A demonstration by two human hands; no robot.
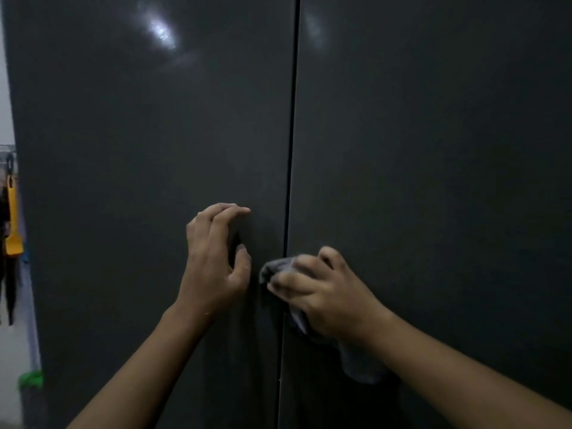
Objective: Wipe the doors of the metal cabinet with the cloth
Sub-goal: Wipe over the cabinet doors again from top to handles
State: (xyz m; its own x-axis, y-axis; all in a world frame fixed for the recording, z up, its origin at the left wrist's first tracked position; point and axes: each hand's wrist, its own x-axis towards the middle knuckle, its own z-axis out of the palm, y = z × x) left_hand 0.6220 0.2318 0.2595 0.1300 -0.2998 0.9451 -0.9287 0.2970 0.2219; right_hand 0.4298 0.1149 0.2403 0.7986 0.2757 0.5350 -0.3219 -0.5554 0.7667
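Note:
Two dark grey metal cabinet doors fill the view, the left door (139, 150) and the right door (433, 150), with a thin vertical gap between them. My left hand (213, 261) touches the left door near the gap with its fingertips, fingers bent, holding nothing. My right hand (325, 292) grips a grey cloth (275, 267) and presses it against the doors at the gap. More of the cloth hangs below that wrist. The right hand is slightly blurred.
At the far left edge a strip of pale wall shows beside the cabinet, with a yellow tool (13, 224) and dark items hanging there. A green object (31, 379) sits low on the left.

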